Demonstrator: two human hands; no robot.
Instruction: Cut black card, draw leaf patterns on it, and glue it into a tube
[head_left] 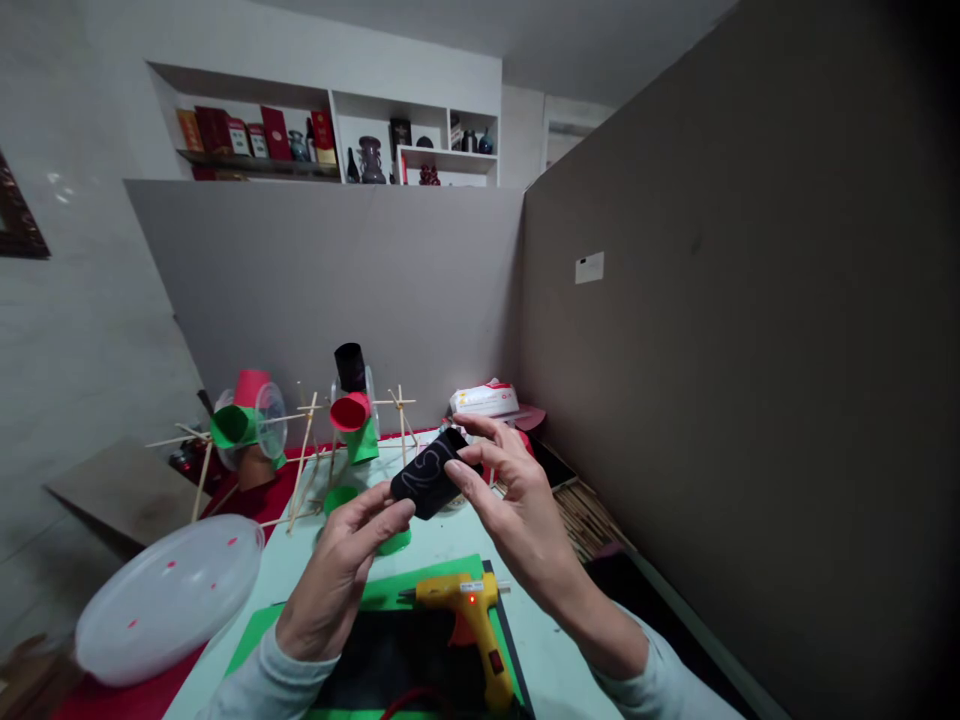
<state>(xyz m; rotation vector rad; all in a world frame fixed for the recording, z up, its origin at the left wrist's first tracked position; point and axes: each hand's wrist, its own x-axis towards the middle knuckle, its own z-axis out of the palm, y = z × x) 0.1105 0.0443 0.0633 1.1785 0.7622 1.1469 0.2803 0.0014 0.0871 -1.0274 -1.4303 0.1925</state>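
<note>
Between my two hands, above the table, is a black paper tube (426, 478) with light squiggly lines drawn on its side. It is tilted, its right end higher. My left hand (341, 555) pinches the lower left end between thumb and fingers. At the other end, my right hand (517, 490) grips the rim with thumb and fingertips. Below them a yellow hot glue gun (457, 592) with a lit red light lies on black (390, 655) and green sheets (255, 635). A green paper tube (341, 498) is partly hidden behind my left hand.
Two stick-framed wheels of coloured tubes, one at left (255, 425) and one near the centre (352, 410), stand at the back. A translucent balloon (169, 600) sits left. Wooden sticks (600, 520) and a white packet (484, 400) are at right. Grey partitions (360, 280) enclose the table.
</note>
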